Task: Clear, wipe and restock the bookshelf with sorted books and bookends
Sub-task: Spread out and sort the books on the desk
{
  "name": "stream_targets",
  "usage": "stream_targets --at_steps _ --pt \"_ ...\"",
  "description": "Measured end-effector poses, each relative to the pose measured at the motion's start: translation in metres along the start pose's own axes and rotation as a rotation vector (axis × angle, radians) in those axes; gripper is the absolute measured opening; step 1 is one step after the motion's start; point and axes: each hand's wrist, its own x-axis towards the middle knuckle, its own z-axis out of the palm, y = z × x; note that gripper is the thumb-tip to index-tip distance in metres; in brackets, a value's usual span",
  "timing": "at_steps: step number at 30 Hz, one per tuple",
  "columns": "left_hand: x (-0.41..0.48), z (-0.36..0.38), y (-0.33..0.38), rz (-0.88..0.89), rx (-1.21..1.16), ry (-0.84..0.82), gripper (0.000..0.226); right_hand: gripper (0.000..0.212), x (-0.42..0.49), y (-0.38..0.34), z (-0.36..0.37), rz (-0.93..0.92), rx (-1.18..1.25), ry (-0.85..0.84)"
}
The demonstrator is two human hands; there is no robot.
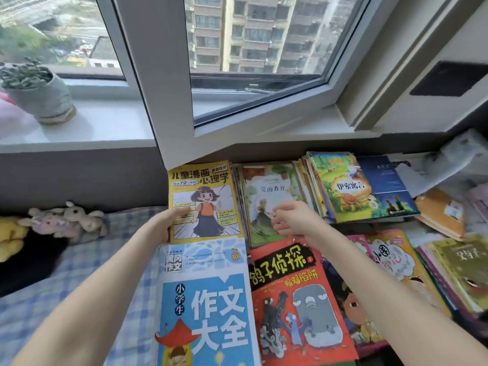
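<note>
Sorting the yellow book [208, 207] onto its pile.
My left hand [165, 223] pinches its edge; my right hand [290, 220], loose and empty just beside, should square the corners.

We extend both forearms forward. Our left hand [169, 221] pinches the yellow book [208, 180] (thumb on top); our right hand [291, 219] hovers, fingers loosely curled.

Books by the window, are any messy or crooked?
Yes. The pile under the turtle book is fanned out, edges poking out at its left. At the far right, the orange book lies tilted among overlapping books. The left hand grips the yellow book.
</note>
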Motion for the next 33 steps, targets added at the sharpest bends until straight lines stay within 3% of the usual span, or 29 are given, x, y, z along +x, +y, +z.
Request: stream_targets --at_steps 5,10,16,21,27,30,33 --pt "0.001 -0.004 0.005 0.020 -0.018 0.019 0.040 0.028 -0.020 0.007 -0.012 -0.055 0.066 0.054" --pt "-0.012 -0.006 0.018 0.028 0.072 0.067 0.033 0.018 -0.030 0.009 -0.016 -0.100 0.175 0.109" --pt "-0.011 -0.008 0.019 0.011 0.100 0.076 0.043 0.024 -0.026 0.020 -0.008 -0.108 0.125 0.122" --pt "-0.030 0.002 0.047 -0.036 0.019 0.056 0.037 0.037 -0.017 0.019 0.019 -0.087 0.158 0.072" --pt "-0.068 0.006 0.060 -0.107 -0.184 -0.115 0.030 0.060 -0.001 -0.010 0.038 0.056 0.537 -0.042" --pt "-0.074 0.004 0.052 -0.128 -0.153 -0.116 0.032 0.063 -0.002 -0.027 0.027 0.101 0.854 -0.165" --pt "-0.082 0.009 0.045 -0.138 -0.116 -0.120 0.034 0.054 -0.006 -0.032 0.016 0.113 0.832 -0.214"
